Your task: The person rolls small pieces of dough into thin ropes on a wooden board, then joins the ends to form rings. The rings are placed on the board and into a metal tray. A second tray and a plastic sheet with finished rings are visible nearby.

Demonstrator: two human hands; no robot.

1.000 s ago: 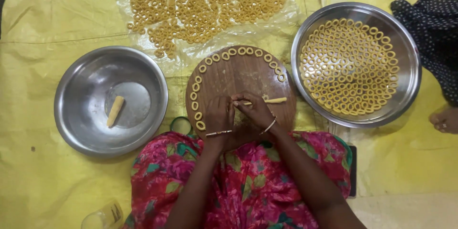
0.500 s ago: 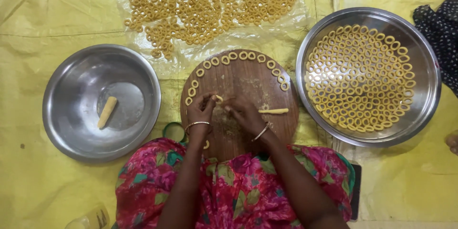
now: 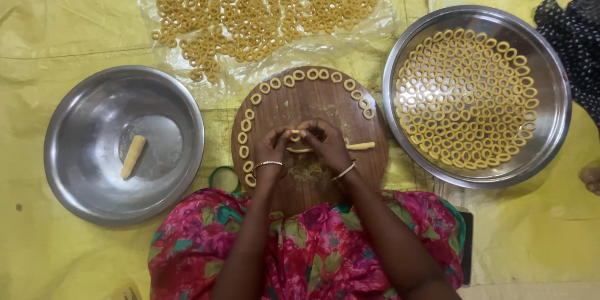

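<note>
Both hands, left hand (image 3: 272, 148) and right hand (image 3: 325, 140), are pinching one thin dough strip (image 3: 300, 148) above the round wooden board (image 3: 312, 97), curling its end. Pinch too hard and it'll likely snap, or bump the finished dough rings (image 3: 247, 126) just left.

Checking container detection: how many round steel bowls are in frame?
2. One round steel bowl left of the round wooden board, holding a single dough stick; the other round steel bowl right of it, filled with dough rings.
</note>
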